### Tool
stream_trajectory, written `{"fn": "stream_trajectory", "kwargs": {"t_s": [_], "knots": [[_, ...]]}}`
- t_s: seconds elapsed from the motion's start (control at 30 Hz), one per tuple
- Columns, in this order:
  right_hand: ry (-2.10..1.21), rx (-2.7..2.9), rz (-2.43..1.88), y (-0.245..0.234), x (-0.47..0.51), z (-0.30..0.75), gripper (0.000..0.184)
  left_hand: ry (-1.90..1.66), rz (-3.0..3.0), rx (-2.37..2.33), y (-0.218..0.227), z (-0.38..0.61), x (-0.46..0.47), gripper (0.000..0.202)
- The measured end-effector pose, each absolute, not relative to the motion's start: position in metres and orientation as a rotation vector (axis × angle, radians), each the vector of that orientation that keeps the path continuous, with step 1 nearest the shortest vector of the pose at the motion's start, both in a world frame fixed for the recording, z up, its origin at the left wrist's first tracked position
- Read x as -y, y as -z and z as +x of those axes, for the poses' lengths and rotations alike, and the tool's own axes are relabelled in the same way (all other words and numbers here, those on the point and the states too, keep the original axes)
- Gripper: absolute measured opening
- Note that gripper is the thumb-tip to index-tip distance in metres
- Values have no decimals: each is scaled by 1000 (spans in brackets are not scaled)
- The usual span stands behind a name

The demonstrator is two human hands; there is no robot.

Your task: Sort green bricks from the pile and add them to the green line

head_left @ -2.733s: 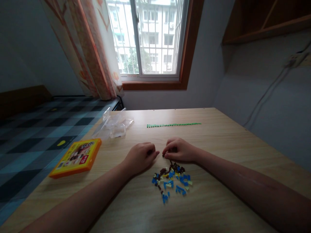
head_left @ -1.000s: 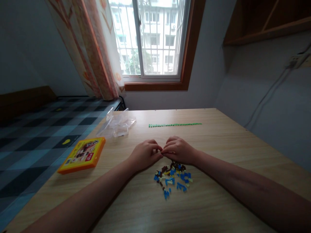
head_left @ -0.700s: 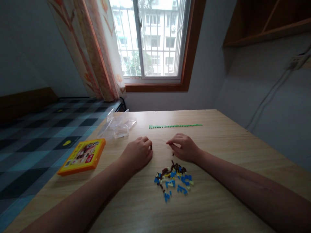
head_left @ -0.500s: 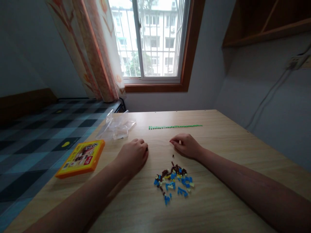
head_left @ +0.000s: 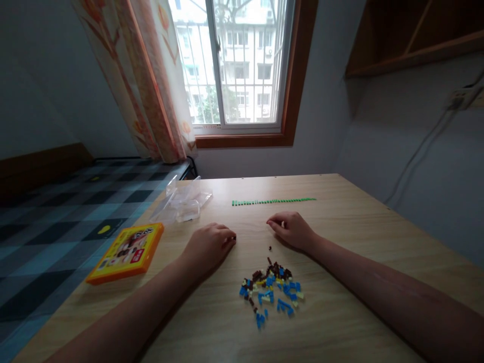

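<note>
My left hand (head_left: pixel 212 244) is closed above the table, thumb and fingers pinched on a small dark brown building brick (head_left: pixel 235 238). On the other side, my right hand (head_left: pixel 292 230) rests on its edge with thumb and index finger pressed together. Whatever is between those fingertips is too small to make out. Between and nearer than the hands lies a loose pile of tiny building bricks (head_left: pixel 269 282) in blue, brown, cream and yellow. One brown brick (head_left: pixel 269 248) sits apart, close to my right hand. Beyond both hands runs a long row of small green bricks (head_left: pixel 273 201).
A yellow-orange box (head_left: pixel 126 252) lies on the left of the wooden table (head_left: pixel 359 222). Behind it stand clear plastic packaging trays (head_left: pixel 185 199). A bed with a checked cover (head_left: pixel 75 201) adjoins the table's left side, and a window (head_left: pixel 245 75) is ahead.
My left hand has turned and its fingertips have shifted slightly right, so the dark brick shows at their ends. My right hand keeps its pinch. The whole view has shifted slightly.
</note>
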State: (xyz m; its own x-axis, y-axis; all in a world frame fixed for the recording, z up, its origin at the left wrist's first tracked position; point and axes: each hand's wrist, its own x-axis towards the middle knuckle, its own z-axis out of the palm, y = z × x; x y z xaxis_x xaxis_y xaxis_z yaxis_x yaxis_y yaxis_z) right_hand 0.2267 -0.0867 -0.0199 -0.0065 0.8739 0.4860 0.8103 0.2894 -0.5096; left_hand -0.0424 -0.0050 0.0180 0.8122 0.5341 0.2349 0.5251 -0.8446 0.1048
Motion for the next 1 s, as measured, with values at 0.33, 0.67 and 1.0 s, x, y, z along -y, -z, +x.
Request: {"fn": "stream_trajectory", "kwargs": {"t_s": [0.33, 0.67, 1.0], "knots": [[-129, 1793, -1530, 22, 84, 227, 18, -491, 2994, -989, -8, -34, -11, 35], [-150, 1807, -1545, 23, 84, 225, 19, -460, 2999, -1080, -9, -17, -50, 36], [-168, 1810, -1558, 19, 87, 224, 18, -496, 2987, -1087, -1, -19, -60, 43]]}}
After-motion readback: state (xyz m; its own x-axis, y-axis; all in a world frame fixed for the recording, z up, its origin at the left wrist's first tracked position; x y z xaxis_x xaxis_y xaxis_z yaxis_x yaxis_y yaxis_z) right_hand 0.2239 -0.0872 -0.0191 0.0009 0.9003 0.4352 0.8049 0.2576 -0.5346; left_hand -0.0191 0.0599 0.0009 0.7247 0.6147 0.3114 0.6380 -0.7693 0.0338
